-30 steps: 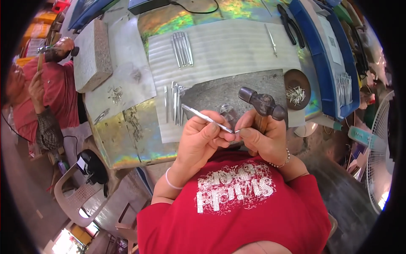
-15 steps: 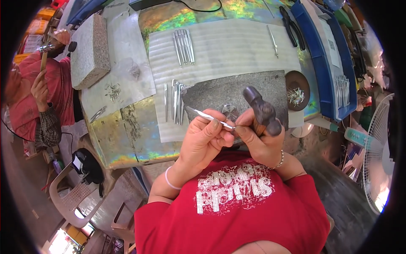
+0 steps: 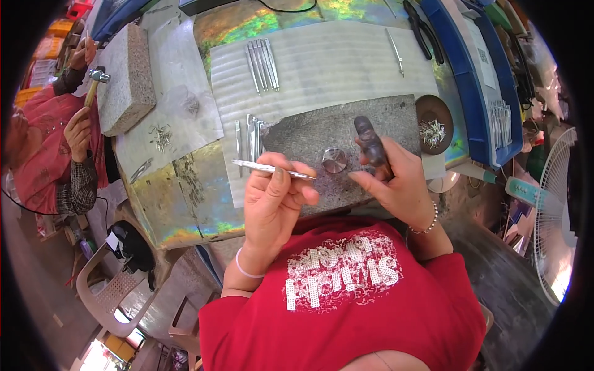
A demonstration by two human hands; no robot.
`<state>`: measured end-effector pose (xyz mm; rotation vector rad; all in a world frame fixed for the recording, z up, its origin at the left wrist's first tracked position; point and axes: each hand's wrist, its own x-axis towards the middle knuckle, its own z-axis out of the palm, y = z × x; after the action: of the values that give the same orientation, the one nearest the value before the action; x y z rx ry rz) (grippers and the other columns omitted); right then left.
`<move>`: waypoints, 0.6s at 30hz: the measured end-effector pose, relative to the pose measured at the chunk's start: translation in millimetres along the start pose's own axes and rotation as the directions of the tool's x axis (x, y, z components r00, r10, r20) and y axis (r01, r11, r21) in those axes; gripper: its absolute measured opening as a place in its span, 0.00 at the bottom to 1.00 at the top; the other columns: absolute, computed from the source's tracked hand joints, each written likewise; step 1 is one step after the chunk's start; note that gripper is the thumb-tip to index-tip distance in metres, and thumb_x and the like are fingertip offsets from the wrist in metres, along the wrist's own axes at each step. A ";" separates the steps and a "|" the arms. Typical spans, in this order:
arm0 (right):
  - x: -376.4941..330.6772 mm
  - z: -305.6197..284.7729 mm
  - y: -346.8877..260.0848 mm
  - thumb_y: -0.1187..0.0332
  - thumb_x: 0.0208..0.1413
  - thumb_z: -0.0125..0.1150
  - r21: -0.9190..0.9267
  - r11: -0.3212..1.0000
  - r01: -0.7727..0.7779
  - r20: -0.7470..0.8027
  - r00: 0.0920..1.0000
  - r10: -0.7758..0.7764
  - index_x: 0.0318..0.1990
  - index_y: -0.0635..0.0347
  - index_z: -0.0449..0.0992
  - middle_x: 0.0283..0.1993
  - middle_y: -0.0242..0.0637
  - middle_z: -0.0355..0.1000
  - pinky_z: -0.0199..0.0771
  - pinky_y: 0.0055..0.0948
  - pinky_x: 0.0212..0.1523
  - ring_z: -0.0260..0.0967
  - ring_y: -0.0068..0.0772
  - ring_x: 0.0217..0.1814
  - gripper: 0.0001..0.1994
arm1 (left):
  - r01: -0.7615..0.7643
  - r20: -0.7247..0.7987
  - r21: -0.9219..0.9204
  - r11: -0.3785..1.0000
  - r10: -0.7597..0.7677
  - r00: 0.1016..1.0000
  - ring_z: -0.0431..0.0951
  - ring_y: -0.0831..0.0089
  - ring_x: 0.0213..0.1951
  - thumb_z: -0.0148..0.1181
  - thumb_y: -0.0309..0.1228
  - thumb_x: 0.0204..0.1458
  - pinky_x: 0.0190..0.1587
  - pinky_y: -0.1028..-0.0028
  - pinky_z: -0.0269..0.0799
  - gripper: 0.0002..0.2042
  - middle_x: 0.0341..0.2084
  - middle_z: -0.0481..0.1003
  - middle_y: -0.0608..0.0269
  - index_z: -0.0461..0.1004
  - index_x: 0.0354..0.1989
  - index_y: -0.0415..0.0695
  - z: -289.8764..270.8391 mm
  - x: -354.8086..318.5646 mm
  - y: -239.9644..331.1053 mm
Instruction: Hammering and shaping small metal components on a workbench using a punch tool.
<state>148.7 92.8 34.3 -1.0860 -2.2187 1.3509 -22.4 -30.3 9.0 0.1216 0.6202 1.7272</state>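
Observation:
My left hand (image 3: 271,201) pinches a slim silvery metal tool (image 3: 252,164) with a narrow pointed tip; its exact kind is unclear. The tool lies nearly level above the near-left part of a dark stone slab (image 3: 297,131). To the right, my right hand (image 3: 402,188) grips a hammer (image 3: 371,143) with a dark rounded head; the fingers mostly hide its handle. Between the hands, a round shiny metal block (image 3: 335,159) rests on the slab. Similar slim tools (image 3: 254,137) lie left of the slab, and another group (image 3: 262,65) lies farther back.
A brown bowl (image 3: 448,112) of small metal pins stands right of the slab. Beyond it are a blue tray (image 3: 476,133), black-handled pliers (image 3: 424,34) and a fan (image 3: 550,216). At the left, a co-worker's hand (image 3: 78,133) holds a hammer beside a granite block (image 3: 128,80).
My hands have parted: the left has moved left with the slim tool, the right slightly right with the hammer. The metal block now shows fully. The co-worker's hammer has shifted right.

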 end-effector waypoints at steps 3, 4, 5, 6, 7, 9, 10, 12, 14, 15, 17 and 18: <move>-0.1 3.1 -0.3 0.74 0.40 0.68 -0.132 0.984 0.115 0.026 0.993 -0.113 0.45 0.65 0.69 0.29 0.36 0.64 0.62 0.24 0.24 0.62 0.28 0.23 0.22 | -0.029 -0.004 0.070 0.997 0.030 1.000 0.79 0.67 0.32 0.45 0.29 0.61 0.35 0.73 0.78 0.06 0.38 0.73 0.46 0.62 0.41 0.41 1.8 -1.0 0.6; 0.6 9.4 3.8 0.73 0.41 0.67 -0.120 0.977 0.175 0.014 0.985 -0.174 0.45 0.65 0.69 0.30 0.39 0.64 0.64 0.28 0.27 0.64 0.34 0.26 0.21 | -0.046 0.019 0.113 0.993 0.044 0.999 0.79 0.68 0.32 0.45 0.29 0.61 0.34 0.73 0.78 0.06 0.38 0.73 0.46 0.62 0.41 0.41 2.5 0.1 0.6; 1.3 13.3 5.5 0.72 0.42 0.67 -0.108 0.966 0.234 0.001 0.972 -0.236 0.45 0.64 0.68 0.31 0.41 0.65 0.66 0.31 0.30 0.66 0.41 0.29 0.21 | -0.063 0.042 0.154 0.986 0.058 0.997 0.79 0.68 0.31 0.46 0.29 0.61 0.34 0.74 0.78 0.06 0.38 0.73 0.47 0.62 0.41 0.40 3.2 1.2 0.4; 2.2 12.0 1.5 0.71 0.42 0.66 -0.099 0.981 0.168 0.064 0.985 -0.162 0.46 0.65 0.68 0.35 0.45 0.66 0.67 0.35 0.35 0.66 0.50 0.35 0.21 | -0.059 0.045 0.155 0.986 0.052 0.998 0.79 0.68 0.31 0.46 0.29 0.61 0.34 0.74 0.78 0.06 0.38 0.73 0.47 0.62 0.41 0.40 4.2 2.5 -0.3; 3.9 11.0 1.5 0.71 0.42 0.66 -0.098 0.981 0.167 0.061 0.985 -0.162 0.46 0.65 0.68 0.35 0.45 0.66 0.67 0.35 0.35 0.66 0.50 0.35 0.21 | -0.076 0.053 0.225 0.971 0.066 0.996 0.79 0.69 0.30 0.46 0.28 0.61 0.34 0.75 0.78 0.05 0.37 0.74 0.47 0.62 0.41 0.40 4.6 3.4 -0.8; 7.5 8.7 2.3 0.72 0.45 0.65 -0.090 0.977 0.195 0.092 0.978 -0.187 0.46 0.65 0.68 0.34 0.41 0.67 0.67 0.30 0.34 0.68 0.39 0.33 0.19 | -0.090 0.064 0.296 0.951 0.074 0.995 0.79 0.70 0.29 0.46 0.27 0.60 0.33 0.76 0.77 0.05 0.36 0.74 0.48 0.62 0.41 0.40 5.1 6.7 -2.5; 6.0 8.1 1.0 0.72 0.45 0.65 -0.087 0.977 0.196 0.092 0.978 -0.188 0.46 0.65 0.68 0.34 0.41 0.67 0.67 0.30 0.34 0.68 0.39 0.33 0.19 | -0.104 0.067 0.403 0.909 0.084 0.994 0.78 0.71 0.28 0.46 0.25 0.60 0.33 0.77 0.76 0.04 0.36 0.74 0.48 0.62 0.41 0.40 4.3 8.1 -3.9; 0.6 5.0 0.0 0.74 0.50 0.59 0.198 0.978 -0.059 0.068 0.997 0.047 0.47 0.62 0.66 0.35 0.38 0.68 0.68 0.27 0.31 0.67 0.29 0.29 0.16 | -0.111 0.062 0.561 0.820 0.092 0.994 0.77 0.75 0.27 0.45 0.21 0.58 0.32 0.79 0.75 0.04 0.36 0.74 0.51 0.63 0.40 0.39 4.9 10.4 -5.8; -8.2 1.5 14.3 0.74 0.55 0.54 0.443 0.888 -0.127 0.091 0.991 0.096 0.52 0.61 0.63 0.35 0.32 0.68 0.66 0.20 0.29 0.62 0.17 0.28 0.16 | -0.135 0.085 0.653 0.746 0.105 0.991 0.76 0.75 0.28 0.46 0.21 0.58 0.32 0.79 0.74 0.03 0.35 0.73 0.52 0.64 0.39 0.38 6.4 12.9 -8.0; -11.2 -1.6 14.7 0.74 0.57 0.52 0.537 0.826 -0.170 0.110 0.985 0.132 0.53 0.60 0.61 0.35 0.31 0.67 0.65 0.19 0.28 0.62 0.16 0.27 0.17 | -0.161 0.110 0.734 0.660 0.118 0.987 0.76 0.76 0.28 0.46 0.20 0.58 0.33 0.80 0.74 0.03 0.35 0.73 0.54 0.65 0.38 0.37 6.6 13.4 -9.0; -15.5 -5.0 17.2 0.73 0.59 0.49 0.631 0.744 -0.218 0.145 0.976 0.164 0.56 0.60 0.59 0.36 0.30 0.67 0.61 0.15 0.25 0.59 0.12 0.26 0.18 | -0.167 0.116 0.772 0.614 0.122 0.986 0.76 0.76 0.29 0.47 0.20 0.57 0.33 0.80 0.74 0.03 0.35 0.73 0.55 0.67 0.37 0.35 6.9 15.7 -11.8; -18.1 -3.1 23.8 0.74 0.60 0.47 0.615 0.772 -0.163 0.123 0.986 0.111 0.59 0.59 0.57 0.36 0.33 0.66 0.58 0.13 0.23 0.55 0.12 0.23 0.19 | -0.176 0.121 0.807 0.563 0.134 0.984 0.76 0.76 0.29 0.48 0.19 0.57 0.34 0.80 0.74 0.03 0.34 0.72 0.57 0.68 0.36 0.34 7.1 16.7 -13.1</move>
<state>173.0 87.4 17.4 -0.9501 -1.5376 2.0233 -12.3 -10.8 4.9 0.9023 1.3867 1.4550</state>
